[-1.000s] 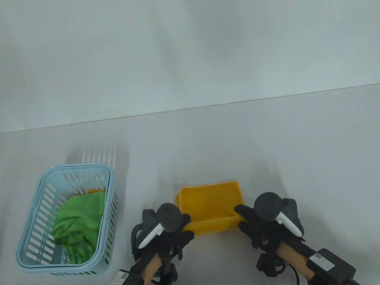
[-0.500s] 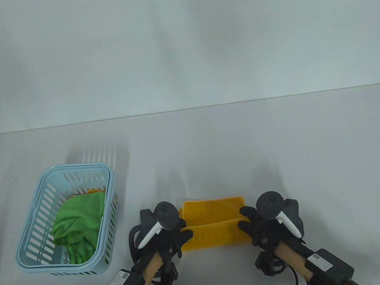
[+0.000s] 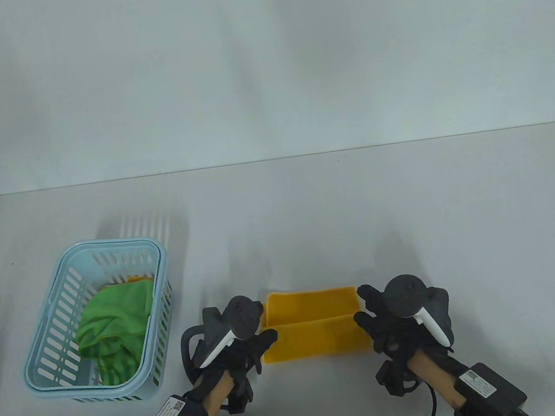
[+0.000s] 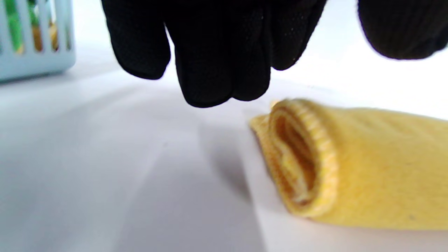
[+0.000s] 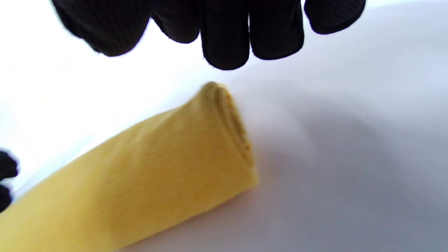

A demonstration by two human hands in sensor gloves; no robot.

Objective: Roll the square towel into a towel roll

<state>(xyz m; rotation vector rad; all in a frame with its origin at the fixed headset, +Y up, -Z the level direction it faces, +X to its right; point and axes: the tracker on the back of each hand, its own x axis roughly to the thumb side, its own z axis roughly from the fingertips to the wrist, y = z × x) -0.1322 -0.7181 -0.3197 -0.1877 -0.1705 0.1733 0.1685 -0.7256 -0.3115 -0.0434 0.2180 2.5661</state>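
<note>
The yellow towel lies at the front middle of the table as a flat, loosely rolled bundle with a seam across its middle. The left wrist view shows the layered left end of the towel. The right wrist view shows the right end of the towel. My left hand is beside the towel's left end, and its fingers hang spread above the table, clear of the cloth. My right hand is beside the right end, and its fingers hang above the towel without touching it.
A light blue slotted basket stands at the front left, also visible in the left wrist view, with a crumpled green cloth and something orange under it. The white table ends at a wall behind.
The towel's far flap was brought toward me over the near part, making the bundle shorter. Both hands then let go and moved outward to the towel's ends.
</note>
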